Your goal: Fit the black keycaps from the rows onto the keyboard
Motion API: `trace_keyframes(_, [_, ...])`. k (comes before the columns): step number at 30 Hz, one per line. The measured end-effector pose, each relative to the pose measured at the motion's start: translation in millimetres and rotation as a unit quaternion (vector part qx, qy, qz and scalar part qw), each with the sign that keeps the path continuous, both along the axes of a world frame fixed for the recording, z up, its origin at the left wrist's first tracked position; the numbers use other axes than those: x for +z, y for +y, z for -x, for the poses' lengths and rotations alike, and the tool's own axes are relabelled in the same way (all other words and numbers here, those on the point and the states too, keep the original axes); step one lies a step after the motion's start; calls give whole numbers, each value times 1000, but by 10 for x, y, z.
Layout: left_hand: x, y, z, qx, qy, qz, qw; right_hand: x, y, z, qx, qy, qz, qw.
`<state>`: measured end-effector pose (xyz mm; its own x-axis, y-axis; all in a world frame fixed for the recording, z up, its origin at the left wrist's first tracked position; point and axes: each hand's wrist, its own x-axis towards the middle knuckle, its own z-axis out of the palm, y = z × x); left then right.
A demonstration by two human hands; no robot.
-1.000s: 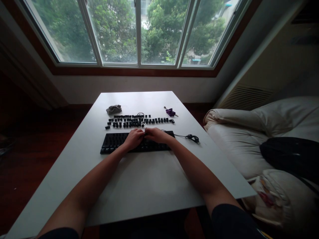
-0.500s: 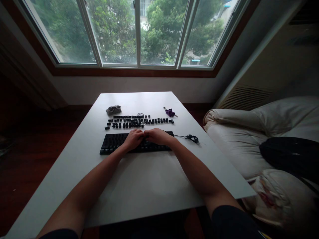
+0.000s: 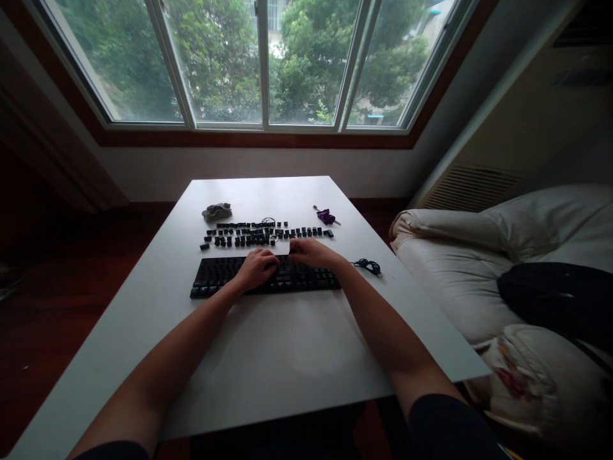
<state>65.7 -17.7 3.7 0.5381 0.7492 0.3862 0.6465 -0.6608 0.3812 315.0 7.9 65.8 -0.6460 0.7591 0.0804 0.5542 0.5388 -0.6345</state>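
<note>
A black keyboard (image 3: 225, 281) lies flat across the white table. My left hand (image 3: 258, 267) rests over its middle, fingers curled inward with their tips close to the keys; what they hold, if anything, is hidden. Just above the keyboard's back edge, my right hand (image 3: 311, 252) is closed in a pinch on a small dark piece that looks like a keycap (image 3: 292, 251). The two hands are a short way apart. Behind the keyboard, several loose black keycaps (image 3: 249, 240) lie in uneven rows, with a thin wire loop (image 3: 274, 239) among them.
A coiled black cable (image 3: 368, 266) sits right of the keyboard. Farther back on the table (image 3: 268, 358) are a crumpled grey cloth (image 3: 217, 212) and a purple item (image 3: 326, 217). A pale sofa (image 3: 445, 281) with a black bag (image 3: 555, 297) stands to the right.
My right hand has moved right and slightly away from my left hand, opening a gap between them. My left hand stays nearly in place on the keyboard.
</note>
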Motion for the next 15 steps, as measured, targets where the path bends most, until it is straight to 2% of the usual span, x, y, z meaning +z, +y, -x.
trace_keyframes(6, [79, -53, -7, -55, -3, 3, 998, 10, 4, 25, -48, 2, -51, 998])
trace_keyframes(12, [74, -48, -11, -78, -8, 4, 997, 51, -38, 39, -11, 82, 46, 996])
trace_keyframes(15, [49, -28, -6, -79, -10, 8, 997, 41, -5, 69, -26, 128, 69, 989])
